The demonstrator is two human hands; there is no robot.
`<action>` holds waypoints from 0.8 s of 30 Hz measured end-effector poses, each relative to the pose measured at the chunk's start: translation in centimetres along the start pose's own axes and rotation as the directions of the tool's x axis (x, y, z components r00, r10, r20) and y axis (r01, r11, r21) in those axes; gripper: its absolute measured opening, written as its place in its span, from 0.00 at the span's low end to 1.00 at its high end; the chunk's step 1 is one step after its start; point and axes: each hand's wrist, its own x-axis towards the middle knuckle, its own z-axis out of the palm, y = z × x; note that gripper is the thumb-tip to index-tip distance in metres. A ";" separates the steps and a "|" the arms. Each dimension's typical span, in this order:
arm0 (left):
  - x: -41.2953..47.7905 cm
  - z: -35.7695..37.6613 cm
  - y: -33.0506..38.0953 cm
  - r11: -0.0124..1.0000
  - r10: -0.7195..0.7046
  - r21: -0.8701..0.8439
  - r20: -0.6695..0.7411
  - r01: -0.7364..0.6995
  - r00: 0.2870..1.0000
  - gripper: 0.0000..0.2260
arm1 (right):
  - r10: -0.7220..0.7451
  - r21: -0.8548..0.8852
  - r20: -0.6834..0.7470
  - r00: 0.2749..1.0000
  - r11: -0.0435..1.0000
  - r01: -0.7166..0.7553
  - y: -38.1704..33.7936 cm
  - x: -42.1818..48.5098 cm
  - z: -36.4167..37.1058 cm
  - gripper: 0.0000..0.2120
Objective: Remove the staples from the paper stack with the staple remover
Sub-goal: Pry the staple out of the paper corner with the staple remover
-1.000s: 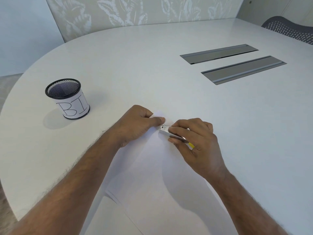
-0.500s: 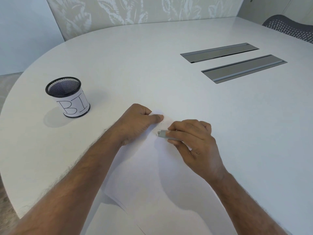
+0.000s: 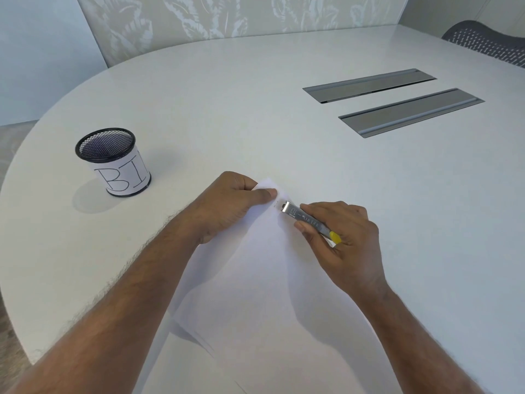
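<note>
A white paper stack (image 3: 255,285) lies on the white table, one corner pointing away from me. My left hand (image 3: 230,206) pinches that far corner, thumb on top. My right hand (image 3: 343,240) grips a slim metal staple remover (image 3: 306,220) with a yellow rear end. Its front tip rests on the paper just right of my left thumb, beside a tiny dark mark that may be a staple (image 3: 275,205).
A black mesh cup (image 3: 113,162) with a paper label reading "BI" stands at the left. Two grey metal cable hatches (image 3: 395,100) are set into the table (image 3: 255,109) at the far right. A dark mesh chair back (image 3: 491,44) shows at the top right.
My right hand has turned the remover and drawn it slightly right, exposing more of its metal body. My left hand stays pinched on the paper corner.
</note>
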 end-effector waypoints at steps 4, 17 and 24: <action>-0.1 0.0 0.2 1.000 0.013 -0.007 -0.010 -0.013 1.000 0.24 | -0.016 -0.017 0.010 1.000 1.000 0.016 0.0 0.1 0.2 0.07; -0.4 0.6 0.2 1.000 0.014 0.026 -0.014 -0.013 1.000 0.28 | -0.022 0.014 0.018 1.000 1.000 0.022 -0.1 0.6 0.7 0.07; -0.5 0.8 0.3 0.996 0.055 0.072 -0.036 -0.053 0.998 0.26 | 0.009 0.001 0.013 1.000 1.000 -0.009 -0.3 0.5 0.7 0.06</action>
